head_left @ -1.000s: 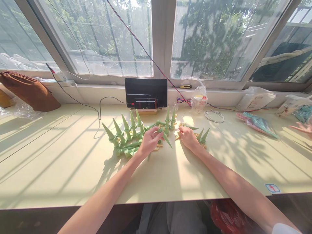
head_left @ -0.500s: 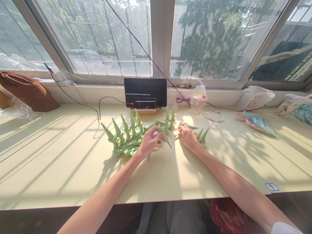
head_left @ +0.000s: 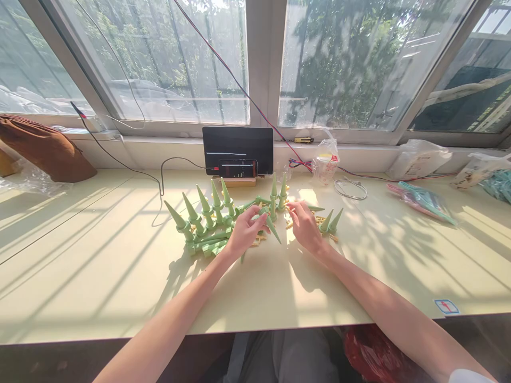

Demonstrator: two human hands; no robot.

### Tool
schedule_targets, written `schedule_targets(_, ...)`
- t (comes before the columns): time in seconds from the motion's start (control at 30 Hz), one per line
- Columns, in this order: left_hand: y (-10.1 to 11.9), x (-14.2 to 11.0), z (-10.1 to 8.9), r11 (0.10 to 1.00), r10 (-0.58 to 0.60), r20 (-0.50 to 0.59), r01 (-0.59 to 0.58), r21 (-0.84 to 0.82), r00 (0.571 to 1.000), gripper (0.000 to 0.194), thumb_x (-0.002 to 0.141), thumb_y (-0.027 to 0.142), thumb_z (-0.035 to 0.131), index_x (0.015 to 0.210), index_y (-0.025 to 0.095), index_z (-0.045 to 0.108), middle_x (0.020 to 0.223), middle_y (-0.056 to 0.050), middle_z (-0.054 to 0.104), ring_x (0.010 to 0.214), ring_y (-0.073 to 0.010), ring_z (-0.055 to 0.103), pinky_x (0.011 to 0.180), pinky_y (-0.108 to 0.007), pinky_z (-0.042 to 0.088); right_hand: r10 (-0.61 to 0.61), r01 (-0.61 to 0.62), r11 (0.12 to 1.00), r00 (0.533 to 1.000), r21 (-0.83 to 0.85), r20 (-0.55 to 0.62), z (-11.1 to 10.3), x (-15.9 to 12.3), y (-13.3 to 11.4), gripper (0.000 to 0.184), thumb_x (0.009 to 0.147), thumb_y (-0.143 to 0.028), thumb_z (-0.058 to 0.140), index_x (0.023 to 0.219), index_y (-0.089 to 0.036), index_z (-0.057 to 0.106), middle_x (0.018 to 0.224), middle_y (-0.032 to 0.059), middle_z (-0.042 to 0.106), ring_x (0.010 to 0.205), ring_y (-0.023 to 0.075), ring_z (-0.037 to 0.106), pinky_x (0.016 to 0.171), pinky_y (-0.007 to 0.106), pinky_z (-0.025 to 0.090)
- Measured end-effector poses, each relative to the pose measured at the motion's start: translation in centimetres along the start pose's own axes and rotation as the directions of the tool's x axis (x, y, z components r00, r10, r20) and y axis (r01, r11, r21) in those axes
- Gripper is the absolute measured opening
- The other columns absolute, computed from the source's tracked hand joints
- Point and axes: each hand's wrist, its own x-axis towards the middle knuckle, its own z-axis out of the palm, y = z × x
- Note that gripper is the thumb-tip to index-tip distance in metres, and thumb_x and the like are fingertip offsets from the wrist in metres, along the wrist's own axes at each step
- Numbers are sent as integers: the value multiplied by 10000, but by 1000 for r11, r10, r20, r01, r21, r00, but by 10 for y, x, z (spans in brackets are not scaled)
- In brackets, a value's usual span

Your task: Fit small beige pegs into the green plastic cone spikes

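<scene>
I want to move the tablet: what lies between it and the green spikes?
The head view shows a phone on a tan stand and a cable's end between tablet and spikes.

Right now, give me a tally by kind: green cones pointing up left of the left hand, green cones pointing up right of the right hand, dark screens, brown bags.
Green cones left of the left hand: 5
Green cones right of the right hand: 2
Dark screens, large screen and phone: 2
Brown bag: 1
Total: 10

The green cones (head_left: 204,200) look smooth, matt plastic.
</scene>
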Motion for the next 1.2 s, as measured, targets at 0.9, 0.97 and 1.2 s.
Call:
schedule_targets(0.9,7,-1,4,999,-23,-25,23,34,999,383,849,468,664,1080,197,523,1008,-67,663,735,-180,696,657,-321,569,-16,12,973,1000,232,17,3,-11,-25,181,993,-258,479,1121,-234,605,1000,69,699,812,182,679,762,342,556)
schedule_targets(0.97,8,-1,4,999,-24,-22,25,35,999,393,845,480,664,1075,196,522,1000,-70,678,732,-183,698,656,-323,567,-4,2,970,1000,243,7,3,-11,-25,179,994,-263,475,1107,-228,608,977,67,702,803,181,681,754,344,557)
schedule_targets(1.2,8,-2,4,998,-34,-12,34,49,999,384,855,476,655,1090,198,530,963,-55,675,722,-177,696,664,-323,568,32,-33,967,999,252,8,4,-10,-26,165,993,-292,481,1056,-219,616,898,52,694,759,171,667,706,319,551)
